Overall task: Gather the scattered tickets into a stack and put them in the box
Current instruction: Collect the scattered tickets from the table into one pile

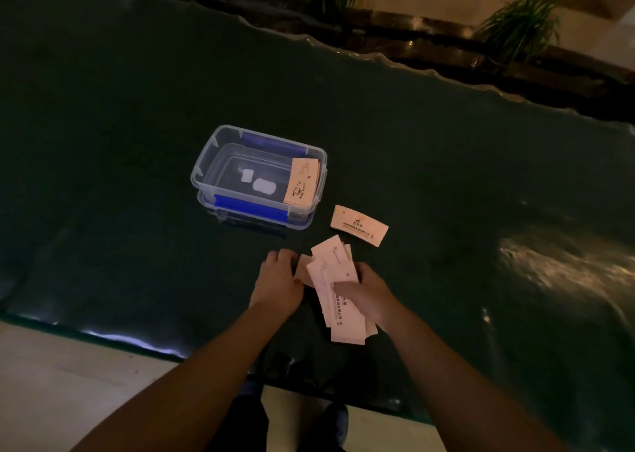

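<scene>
From the head camera, you are looking down at a dark green table covering point(137, 142), dimly lit, with the clear plastic box point(206, 173) sitting open near its middle. Take that box as your landmark. It has blue latches on its near and far long sides, and it seems to rest on its own lid. Inside it, against the right end wall, a small batch of pale orange tickets point(302, 185) leans tilted, its upper edge near the rim.

Just beside the box's near right corner, a single ticket point(359, 225) lies flat on the covering, printed side up, apart from everything else.

Nearer to you than the box, and a little to its right, your hands meet over a loose, uneven bundle of tickets point(335, 273). Your right hand point(366, 293) is closed around the bundle's middle, fingers wrapped over the top, with ticket ends fanning out both toward the box and back toward you. Your left hand point(278, 281) is curled against the bundle's left edge, touching it; whether it actually pinches any ticket cannot be told from here.

Beyond the covering's far edge, two potted plants point(522, 22) stand.
</scene>
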